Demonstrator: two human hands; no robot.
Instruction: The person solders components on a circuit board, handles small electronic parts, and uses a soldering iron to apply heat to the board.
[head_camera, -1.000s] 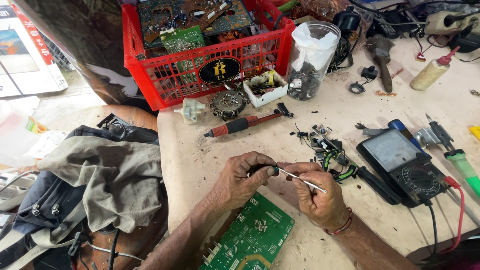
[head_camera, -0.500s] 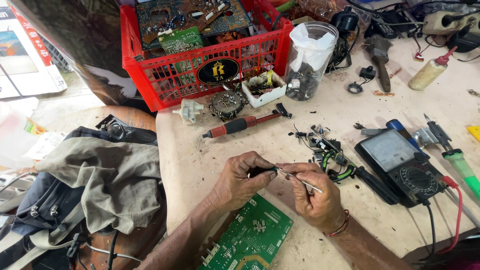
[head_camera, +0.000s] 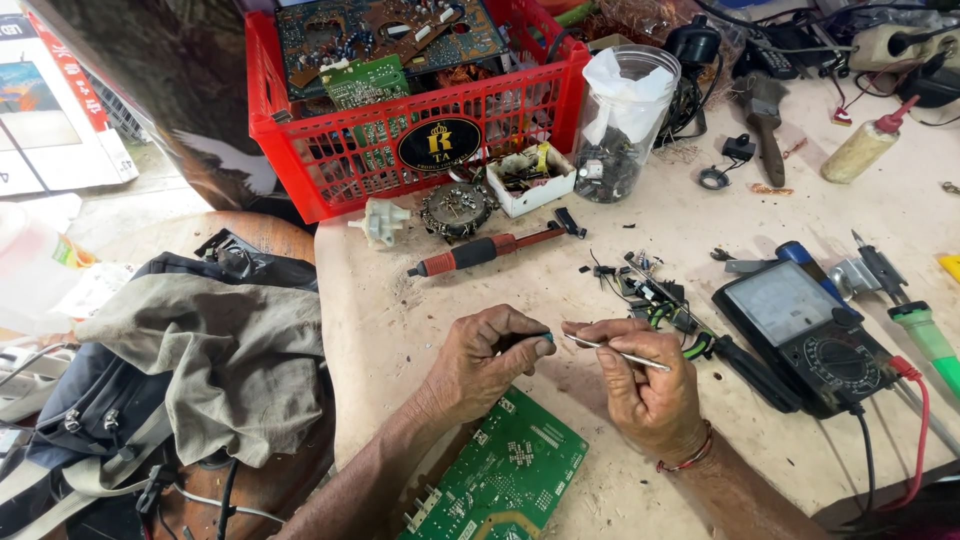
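Note:
My left hand (head_camera: 482, 362) pinches a small dark part (head_camera: 543, 341) between thumb and fingertips above the workbench. My right hand (head_camera: 645, 385) grips thin metal tweezers (head_camera: 615, 352), their tip pointing left toward that part. The two hands nearly touch at the fingertips. A green circuit board (head_camera: 508, 473) lies on the bench just below my left wrist.
An analog multimeter (head_camera: 805, 335) with red and black leads lies right of my hands. A red-handled screwdriver (head_camera: 490, 250), loose components (head_camera: 640, 280), a plastic jar (head_camera: 620, 125) and a red crate (head_camera: 420, 140) of circuit boards sit farther back. A bag and cloth (head_camera: 200, 370) lie at the left.
Both hands stay together over the bench; the tweezers have shifted slightly, the tip closer to the part in my left fingers.

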